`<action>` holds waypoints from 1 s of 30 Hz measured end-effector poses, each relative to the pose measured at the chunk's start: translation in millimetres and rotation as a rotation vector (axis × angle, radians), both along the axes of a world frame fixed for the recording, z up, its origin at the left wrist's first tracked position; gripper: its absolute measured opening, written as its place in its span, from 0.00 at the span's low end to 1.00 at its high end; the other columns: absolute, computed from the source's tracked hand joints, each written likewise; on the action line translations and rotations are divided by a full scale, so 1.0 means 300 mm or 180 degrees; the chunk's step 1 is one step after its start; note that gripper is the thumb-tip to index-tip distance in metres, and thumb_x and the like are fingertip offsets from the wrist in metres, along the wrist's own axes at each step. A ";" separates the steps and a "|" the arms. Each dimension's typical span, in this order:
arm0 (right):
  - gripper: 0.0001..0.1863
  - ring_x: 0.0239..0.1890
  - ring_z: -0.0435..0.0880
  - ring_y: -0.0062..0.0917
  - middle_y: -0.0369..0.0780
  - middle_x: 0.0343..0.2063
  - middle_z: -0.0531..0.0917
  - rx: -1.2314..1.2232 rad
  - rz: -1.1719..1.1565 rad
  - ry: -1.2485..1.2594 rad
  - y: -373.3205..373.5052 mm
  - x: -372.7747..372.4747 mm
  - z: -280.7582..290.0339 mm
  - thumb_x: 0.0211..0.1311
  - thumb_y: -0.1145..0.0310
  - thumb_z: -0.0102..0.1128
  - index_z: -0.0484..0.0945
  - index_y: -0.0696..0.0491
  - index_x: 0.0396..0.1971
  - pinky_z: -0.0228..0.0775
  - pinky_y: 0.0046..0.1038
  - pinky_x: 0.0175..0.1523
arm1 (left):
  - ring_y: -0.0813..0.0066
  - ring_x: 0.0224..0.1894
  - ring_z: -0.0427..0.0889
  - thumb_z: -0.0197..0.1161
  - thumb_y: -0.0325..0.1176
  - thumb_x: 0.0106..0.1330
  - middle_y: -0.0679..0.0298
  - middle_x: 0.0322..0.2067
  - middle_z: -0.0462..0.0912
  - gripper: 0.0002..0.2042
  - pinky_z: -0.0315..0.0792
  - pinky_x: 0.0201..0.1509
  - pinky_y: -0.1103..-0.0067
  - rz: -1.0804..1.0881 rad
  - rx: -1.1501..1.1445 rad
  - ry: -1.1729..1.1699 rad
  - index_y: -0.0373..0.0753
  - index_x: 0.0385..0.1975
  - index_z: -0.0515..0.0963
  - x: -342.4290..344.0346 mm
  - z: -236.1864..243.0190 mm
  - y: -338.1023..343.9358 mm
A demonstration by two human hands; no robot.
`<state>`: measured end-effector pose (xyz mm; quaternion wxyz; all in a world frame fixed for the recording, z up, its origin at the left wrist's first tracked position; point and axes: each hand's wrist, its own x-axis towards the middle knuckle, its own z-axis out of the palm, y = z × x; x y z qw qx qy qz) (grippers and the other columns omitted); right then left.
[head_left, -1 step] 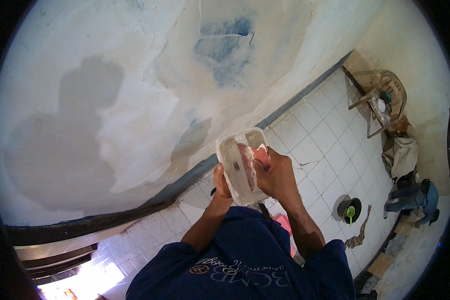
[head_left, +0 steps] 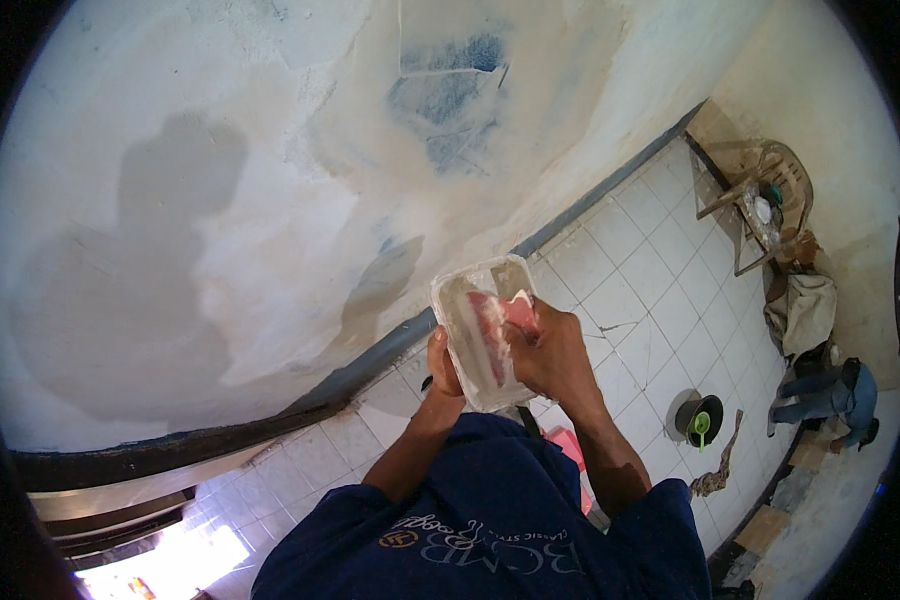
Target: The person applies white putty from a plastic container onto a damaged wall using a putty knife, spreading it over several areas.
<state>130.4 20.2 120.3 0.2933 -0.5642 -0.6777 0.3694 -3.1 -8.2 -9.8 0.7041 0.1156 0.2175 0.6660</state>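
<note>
My left hand [head_left: 444, 366] grips the near left side of a pale rectangular plastic tub [head_left: 451, 345], its fingers mostly hidden beneath. Smears of whitish paste coat the tub's inside. In my right hand [head_left: 557, 357] is a red putty spreader [head_left: 488, 322] with paste on its blade. The fingers are closed round it, and the blade lies inside the tub, though its contact with the bottom cannot be made out. Beyond the tub stands a wall [head_left: 300, 160] with whitish coating and bluish patches.
White floor tiles [head_left: 660, 260] lie to the right. A black bucket [head_left: 683, 418] holds a green dipper [head_left: 701, 425]. Farther right are a cluttered chair [head_left: 792, 190], a pale sack [head_left: 808, 312] and a person [head_left: 852, 398] bending over. Something pink [head_left: 567, 443] shows beside my shirt.
The red spreader has shifted slightly leftward inside the tub and its blade now shows a flatter, broader face. The tub and my left hand stay put.
</note>
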 end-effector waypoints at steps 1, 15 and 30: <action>0.11 0.26 0.83 0.42 0.52 0.24 0.82 0.0001 0.0001 0.0002 0.001 -0.004 -0.003 0.54 0.73 0.58 0.78 0.60 0.37 0.73 0.34 0.33 | 0.63 0.47 0.79 0.52 0.60 0.60 0.56 0.50 0.77 0.36 0.76 0.48 0.71 0.0001 0.0001 0.0002 0.37 0.60 0.67 -0.002 -0.002 0.001; 0.11 0.25 0.83 0.43 0.53 0.23 0.81 0.0099 0.0173 0.0145 -0.010 -0.018 0.016 0.53 0.74 0.59 0.77 0.61 0.36 0.72 0.32 0.31 | 0.63 0.51 0.76 0.51 0.62 0.60 0.56 0.52 0.76 0.37 0.72 0.54 0.68 -0.0007 0.0141 0.0166 0.39 0.61 0.67 -0.006 -0.019 -0.001; 0.10 0.29 0.81 0.51 0.54 0.23 0.80 0.0152 -0.0182 -0.0112 0.017 0.000 -0.006 0.51 0.71 0.60 0.76 0.59 0.33 0.74 0.42 0.33 | 0.60 0.53 0.76 0.49 0.62 0.60 0.53 0.55 0.73 0.38 0.72 0.56 0.68 -0.0106 0.0098 0.0017 0.37 0.63 0.63 -0.014 0.008 0.001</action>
